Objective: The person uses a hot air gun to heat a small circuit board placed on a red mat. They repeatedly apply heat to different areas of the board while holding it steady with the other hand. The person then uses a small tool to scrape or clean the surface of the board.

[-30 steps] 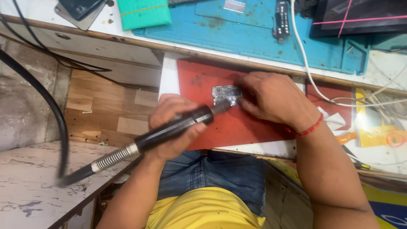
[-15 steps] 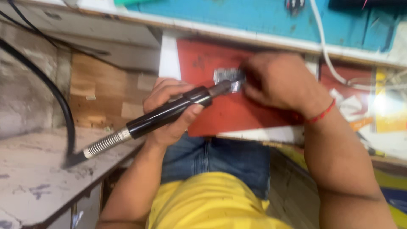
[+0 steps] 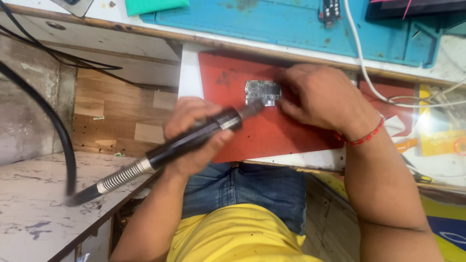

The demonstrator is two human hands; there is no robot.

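Both of your hands are at work on the red mat [image 3: 272,131]. Your left hand [image 3: 196,138] has its fingers wrapped tight around the black handpiece [image 3: 194,138], thumb laid along the barrel, so that the nozzle end points up and to the right and meets the lower edge of the small circuit board [image 3: 262,92]. Your right hand [image 3: 323,99] lies knuckles up just right of the board, fingertips pressed against its right edge; how far those fingers curl underneath, I cannot tell. The board lies flat near the top middle of the mat. From the rear of the handpiece a metal spring collar [image 3: 121,177] leads into a thick black hose [image 3: 58,131] that loops up the left side. A red thread band [image 3: 366,136] circles your right wrist. Beyond the mat sits a blue work mat [image 3: 291,24], crossed by a white cable [image 3: 361,63].
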